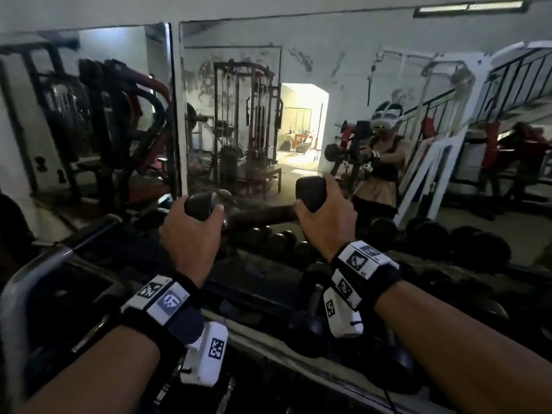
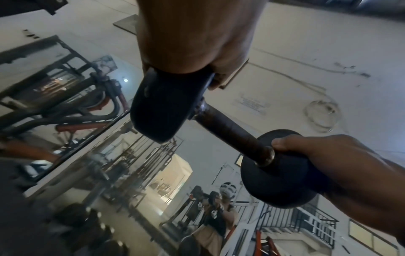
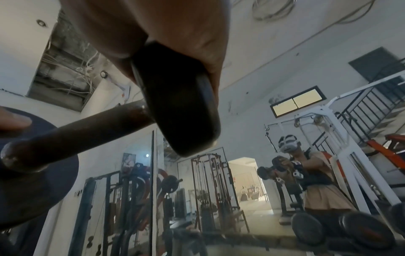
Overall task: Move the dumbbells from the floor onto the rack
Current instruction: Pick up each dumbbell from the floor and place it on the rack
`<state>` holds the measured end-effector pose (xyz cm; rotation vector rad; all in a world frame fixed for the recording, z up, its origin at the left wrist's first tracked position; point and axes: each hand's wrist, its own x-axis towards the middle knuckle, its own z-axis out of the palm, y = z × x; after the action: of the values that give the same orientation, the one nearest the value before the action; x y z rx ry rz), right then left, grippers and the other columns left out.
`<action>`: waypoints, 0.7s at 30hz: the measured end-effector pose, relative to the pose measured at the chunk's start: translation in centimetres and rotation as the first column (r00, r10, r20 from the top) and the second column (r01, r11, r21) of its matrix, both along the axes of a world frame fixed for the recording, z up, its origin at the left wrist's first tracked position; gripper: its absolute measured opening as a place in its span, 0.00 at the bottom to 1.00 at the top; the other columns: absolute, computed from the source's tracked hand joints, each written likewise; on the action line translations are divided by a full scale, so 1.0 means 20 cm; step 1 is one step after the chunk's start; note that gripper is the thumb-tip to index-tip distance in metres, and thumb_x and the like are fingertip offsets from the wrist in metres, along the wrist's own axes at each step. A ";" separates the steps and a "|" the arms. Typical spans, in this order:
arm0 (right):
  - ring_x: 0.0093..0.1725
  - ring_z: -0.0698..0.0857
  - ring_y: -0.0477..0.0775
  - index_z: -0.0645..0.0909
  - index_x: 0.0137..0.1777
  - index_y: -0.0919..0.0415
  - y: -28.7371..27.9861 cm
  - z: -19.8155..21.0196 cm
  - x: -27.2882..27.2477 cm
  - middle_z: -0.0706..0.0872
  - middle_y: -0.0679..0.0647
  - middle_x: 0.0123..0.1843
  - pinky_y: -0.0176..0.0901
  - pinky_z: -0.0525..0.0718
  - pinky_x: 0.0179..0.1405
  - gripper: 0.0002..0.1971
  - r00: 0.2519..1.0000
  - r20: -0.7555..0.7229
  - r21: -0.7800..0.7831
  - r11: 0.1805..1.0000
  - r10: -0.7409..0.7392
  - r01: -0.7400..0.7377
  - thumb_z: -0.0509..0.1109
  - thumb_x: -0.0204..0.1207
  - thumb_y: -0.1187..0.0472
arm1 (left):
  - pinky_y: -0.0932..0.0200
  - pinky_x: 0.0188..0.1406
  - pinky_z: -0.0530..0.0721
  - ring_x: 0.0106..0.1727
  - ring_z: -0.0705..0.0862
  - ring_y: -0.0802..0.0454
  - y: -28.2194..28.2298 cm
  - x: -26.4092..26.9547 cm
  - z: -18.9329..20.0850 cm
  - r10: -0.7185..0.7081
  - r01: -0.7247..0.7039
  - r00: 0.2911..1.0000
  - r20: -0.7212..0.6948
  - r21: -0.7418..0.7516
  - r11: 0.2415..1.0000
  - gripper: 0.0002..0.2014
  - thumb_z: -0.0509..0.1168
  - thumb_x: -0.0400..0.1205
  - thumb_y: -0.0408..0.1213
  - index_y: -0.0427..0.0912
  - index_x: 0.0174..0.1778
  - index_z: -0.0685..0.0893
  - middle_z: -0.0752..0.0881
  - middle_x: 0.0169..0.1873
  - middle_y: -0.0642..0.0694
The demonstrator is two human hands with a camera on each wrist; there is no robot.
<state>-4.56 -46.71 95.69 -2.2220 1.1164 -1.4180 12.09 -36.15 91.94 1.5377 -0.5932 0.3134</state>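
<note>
Ahead of both our hands stands the wall mirror, the largest thing before us, and in it we see ourselves reflected with the load raised in front of the chest. Below our hands and forearms runs the rack, its pale front rail passing under both wrists, with a row of dark dumbbells already seated on it just beneath and beyond our knuckles, and more round heads off to the right of our right hand.

Between our hands we carry the dumbbell that the task concerns. It is off the floor and held level in the air above the rack, not yet resting on it. We hold it by the heads rather than the bar, probably because this leaves the handle free to drop into a cradle without trapping fingers.

Our left hand wraps over the top of the left head, fingers curled down its far side and thumb against the near face. Our right hand does the same on the right head, fingers closed firmly round its rim.

The bare, worn handle spans the gap between the two hands, untouched by either.
</note>
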 end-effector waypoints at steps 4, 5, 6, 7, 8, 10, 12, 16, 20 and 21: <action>0.56 0.84 0.60 0.72 0.70 0.55 -0.15 -0.19 0.06 0.85 0.55 0.56 0.48 0.77 0.58 0.26 0.998 -0.050 0.097 0.994 0.048 -0.043 0.74 0.74 0.51 | 0.57 0.52 0.73 0.45 0.77 0.50 -0.11 0.02 -0.17 0.025 -0.020 0.998 -0.055 0.095 0.995 0.12 0.75 0.74 0.42 0.41 0.48 0.85 0.80 0.40 0.52; 0.57 0.84 0.62 0.71 0.70 0.55 -0.19 -0.24 0.08 0.86 0.55 0.57 0.49 0.77 0.60 0.26 0.997 -0.066 0.116 0.992 0.050 -0.042 0.73 0.74 0.51 | 0.56 0.54 0.75 0.47 0.79 0.48 -0.14 0.03 -0.22 0.026 -0.017 0.996 -0.082 0.111 0.994 0.12 0.75 0.74 0.43 0.41 0.48 0.85 0.81 0.41 0.53; 0.58 0.84 0.62 0.71 0.71 0.55 -0.24 -0.28 0.11 0.86 0.56 0.57 0.49 0.77 0.60 0.27 0.995 -0.086 0.128 0.991 0.052 -0.041 0.73 0.74 0.50 | 0.53 0.56 0.77 0.49 0.82 0.45 -0.17 0.06 -0.26 0.029 -0.015 0.993 -0.110 0.125 0.992 0.13 0.75 0.73 0.45 0.42 0.48 0.85 0.83 0.43 0.52; 0.59 0.84 0.63 0.72 0.71 0.54 -0.28 -0.32 0.15 0.87 0.56 0.58 0.49 0.77 0.59 0.27 0.993 -0.105 0.136 0.990 0.054 -0.039 0.73 0.74 0.50 | 0.50 0.57 0.80 0.52 0.83 0.41 -0.21 0.09 -0.31 0.038 -0.019 0.990 -0.139 0.140 0.990 0.14 0.74 0.72 0.47 0.43 0.47 0.85 0.86 0.45 0.50; 0.59 0.84 0.63 0.72 0.71 0.54 -0.32 -0.36 0.19 0.87 0.56 0.58 0.48 0.77 0.59 0.27 0.991 -0.117 0.145 0.988 0.060 -0.043 0.73 0.73 0.50 | 0.47 0.58 0.81 0.54 0.83 0.38 -0.24 0.12 -0.35 0.050 -0.024 0.985 -0.165 0.153 0.988 0.15 0.74 0.72 0.48 0.44 0.48 0.85 0.88 0.47 0.47; 0.59 0.84 0.62 0.73 0.69 0.53 -0.42 -0.44 0.28 0.87 0.56 0.57 0.49 0.77 0.59 0.26 0.986 -0.143 0.163 0.985 0.082 -0.058 0.74 0.72 0.49 | 0.48 0.59 0.78 0.58 0.82 0.36 -0.32 0.18 -0.43 0.071 -0.034 0.974 -0.216 0.167 0.985 0.16 0.74 0.73 0.48 0.44 0.52 0.85 0.88 0.52 0.42; 0.59 0.84 0.62 0.74 0.67 0.53 -0.54 -0.51 0.38 0.87 0.55 0.57 0.49 0.77 0.58 0.25 0.977 -0.189 0.178 0.982 0.099 -0.065 0.74 0.71 0.49 | 0.50 0.61 0.76 0.62 0.81 0.36 -0.40 0.25 -0.50 0.095 -0.049 0.961 -0.261 0.178 0.983 0.18 0.75 0.74 0.45 0.41 0.57 0.85 0.87 0.56 0.40; 0.61 0.83 0.64 0.72 0.70 0.54 -0.73 -0.66 0.57 0.87 0.57 0.60 0.50 0.76 0.59 0.27 0.952 -0.279 0.227 0.972 0.127 -0.063 0.73 0.73 0.50 | 0.48 0.68 0.75 0.68 0.79 0.36 -0.58 0.41 -0.69 0.145 -0.044 0.920 -0.365 0.272 0.961 0.29 0.75 0.73 0.47 0.38 0.69 0.81 0.84 0.65 0.38; 0.64 0.82 0.65 0.70 0.74 0.55 -0.90 -0.83 0.72 0.86 0.58 0.63 0.50 0.75 0.63 0.30 0.929 -0.337 0.303 0.952 0.150 -0.044 0.73 0.73 0.51 | 0.48 0.67 0.76 0.68 0.79 0.37 -0.74 0.56 -0.88 0.198 -0.032 0.888 -0.416 0.374 0.927 0.32 0.74 0.73 0.50 0.39 0.71 0.80 0.84 0.65 0.38; 0.65 0.81 0.64 0.69 0.76 0.55 -0.94 -0.88 0.76 0.85 0.58 0.64 0.50 0.74 0.64 0.32 0.923 -0.352 0.325 0.945 0.156 -0.035 0.73 0.73 0.50 | 0.47 0.68 0.75 0.69 0.79 0.36 -0.77 0.58 -0.92 0.210 -0.027 0.881 -0.425 0.397 0.917 0.32 0.74 0.73 0.50 0.39 0.72 0.80 0.84 0.66 0.38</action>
<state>10.54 -65.52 78.16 -2.3225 1.2251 -0.7256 23.76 -51.60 73.44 1.9509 -0.1802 -0.0901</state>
